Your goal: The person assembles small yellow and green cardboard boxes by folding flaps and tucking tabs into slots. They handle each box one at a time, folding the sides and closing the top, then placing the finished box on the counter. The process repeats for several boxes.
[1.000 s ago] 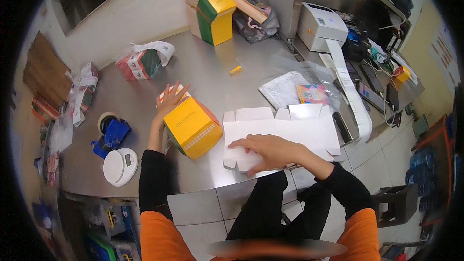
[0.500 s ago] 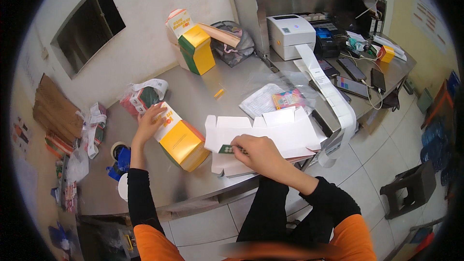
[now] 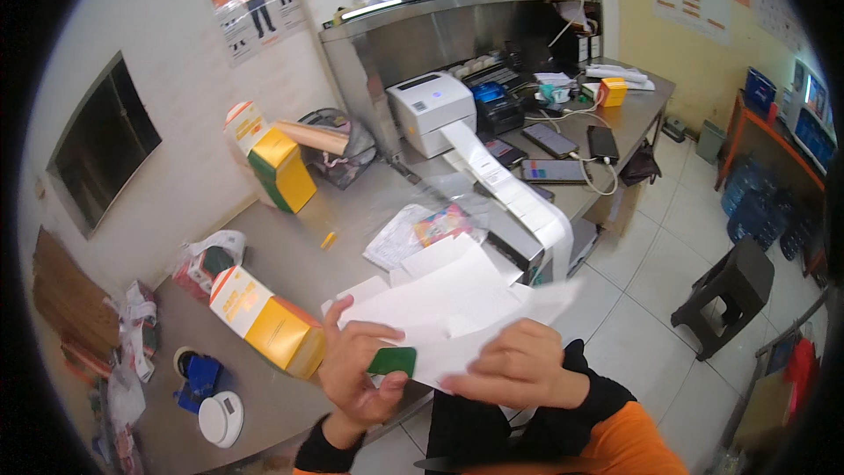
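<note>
One small green piece [image 3: 392, 361] is pinched between thumb and fingers of the left hand [image 3: 359, 365], in front of the near left part of the white cardboard [image 3: 462, 295], at the metal table's [image 3: 286, 251] near edge. Right hand [image 3: 527, 368]: fingers curled together at the cardboard's near right side; blurred, grip cannot be told. Yellow-and-white carton [image 3: 271, 321] lies just left of the left hand, white scale [image 3: 216, 422] farther left.

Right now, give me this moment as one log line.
left hand: holding small green piece | right hand: at white cardboard | yellow-and-white carton: on steel table
</note>
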The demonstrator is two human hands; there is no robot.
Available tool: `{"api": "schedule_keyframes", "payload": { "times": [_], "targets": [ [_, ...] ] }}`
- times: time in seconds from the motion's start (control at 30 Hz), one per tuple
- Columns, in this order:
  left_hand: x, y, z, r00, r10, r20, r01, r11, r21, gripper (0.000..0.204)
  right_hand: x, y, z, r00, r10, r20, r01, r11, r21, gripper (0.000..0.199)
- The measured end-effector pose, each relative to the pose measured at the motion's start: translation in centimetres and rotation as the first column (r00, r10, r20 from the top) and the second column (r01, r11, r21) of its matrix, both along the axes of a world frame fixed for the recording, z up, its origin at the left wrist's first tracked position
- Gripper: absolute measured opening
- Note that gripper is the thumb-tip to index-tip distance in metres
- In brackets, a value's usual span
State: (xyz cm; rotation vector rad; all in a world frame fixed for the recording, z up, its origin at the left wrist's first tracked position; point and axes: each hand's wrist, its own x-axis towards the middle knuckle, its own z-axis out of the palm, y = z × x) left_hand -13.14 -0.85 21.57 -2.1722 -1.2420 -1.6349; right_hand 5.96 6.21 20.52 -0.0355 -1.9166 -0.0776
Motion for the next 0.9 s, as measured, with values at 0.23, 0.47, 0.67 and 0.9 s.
{"api": "schedule_keyframes", "payload": {
  "times": [0.23, 0.47, 0.67, 0.9],
  "targets": [
    [7.8, 1.0, -4.0, 0.972, -0.227, 0.068, 0.236, 0.928, -0.287, 0.009, 7.6, -2.8, -3.2, 0.971, -0.183, 0.156, 0.19, 0.981, -0.036, 0.017],
    [11.4, 0.5, -10.7, 0.929, -0.237, 0.283, 0.352, 0.802, -0.483, 0.022, 10.0, -5.0, -10.1, 0.963, -0.177, 0.205, 0.268, 0.715, -0.646, 0.015],
    [11.2, -0.4, -14.3, 0.96, -0.168, 0.222, 0.267, 0.781, -0.564, 0.023, 9.1, -5.5, -12.3, 0.989, -0.054, 0.138, 0.147, 0.499, -0.854, 0.025],
    [10.0, -0.7, -14.8, 0.969, -0.144, 0.199, 0.23, 0.817, -0.529, 0.021, 8.1, -4.4, -12.1, 0.939, 0.283, 0.194, 0.188, 0.049, -0.981, 0.027]
  ]
}}
